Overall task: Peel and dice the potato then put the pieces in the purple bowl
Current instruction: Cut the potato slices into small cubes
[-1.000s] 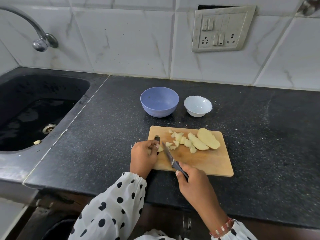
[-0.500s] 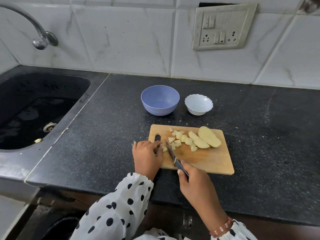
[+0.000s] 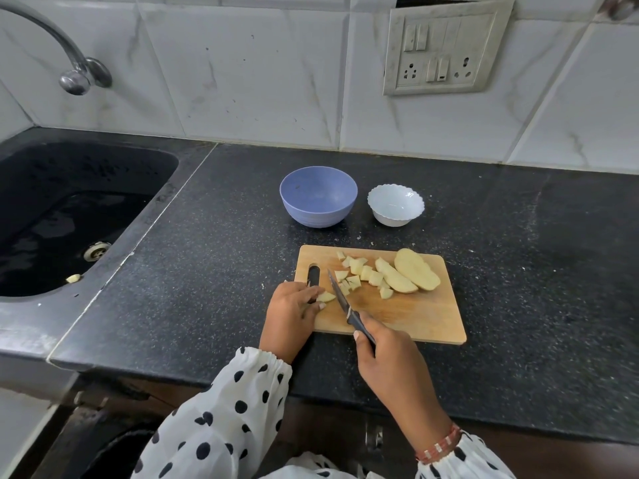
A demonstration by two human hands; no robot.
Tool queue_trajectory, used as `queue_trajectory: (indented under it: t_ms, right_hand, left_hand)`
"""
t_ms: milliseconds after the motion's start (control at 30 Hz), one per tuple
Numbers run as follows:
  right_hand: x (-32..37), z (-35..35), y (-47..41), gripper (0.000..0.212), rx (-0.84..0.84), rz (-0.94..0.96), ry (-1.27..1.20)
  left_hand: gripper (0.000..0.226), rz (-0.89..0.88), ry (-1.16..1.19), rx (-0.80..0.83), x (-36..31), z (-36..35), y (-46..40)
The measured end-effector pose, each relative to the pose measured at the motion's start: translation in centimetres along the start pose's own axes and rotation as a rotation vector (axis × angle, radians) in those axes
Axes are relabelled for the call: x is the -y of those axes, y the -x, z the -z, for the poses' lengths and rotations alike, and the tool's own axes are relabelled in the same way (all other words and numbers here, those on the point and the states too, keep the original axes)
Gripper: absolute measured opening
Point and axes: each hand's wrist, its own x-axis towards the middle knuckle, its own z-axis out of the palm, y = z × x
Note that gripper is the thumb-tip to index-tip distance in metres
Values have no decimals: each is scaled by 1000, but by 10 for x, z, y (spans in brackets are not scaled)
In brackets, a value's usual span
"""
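Head view. A wooden cutting board lies flat on the black speckled countertop, with its slotted handle end toward the sink. The left hand rests at the board's left edge; its curled fingertips pinch a small potato piece against the board. The right hand is wrapped around the black handle of a knife, fingers closed firmly on it. The blade points away from the person and stands just to the right of the pinched piece (whether the edge touches the board or the piece cannot be determined from this angle).

Diced potato cubes lie scattered across the middle of the board. To their right, two larger potato slices lie side by side, overlapping slightly, near the board's far right corner.

Beyond the board, the purple bowl stands upright on the countertop with no pieces visible inside. A white scalloped bowl stands just beside it, to the right, not touching.

A black sink occupies the left side, with a metal tap above it. A switch and socket plate is mounted on the tiled wall.
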Motion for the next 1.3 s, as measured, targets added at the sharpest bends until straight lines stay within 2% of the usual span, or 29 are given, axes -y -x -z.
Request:
queue_trajectory:
  t_ms: [133,433,1000,1133,1300]
  right_hand:
    - [-1,1,0,44,2,-5,-11]
    - [3,-7,-3,44,19,7,82]
    - [11,-13,-3,47,77,81,344]
    - [2,1,7,46,51,79,332]
    - [2,7,2,45,3,19,142]
  left_hand:
    - [25,-23,-2,-1,-1,-3,-5]
    - [21,71,10,-73,4,-10,-6]
    - [18,23,9,-80,3,-10,-6]
    - [20,17,20,-57,4,-12,-8]
    - [29,-7,9,-23,3,-11,-8]
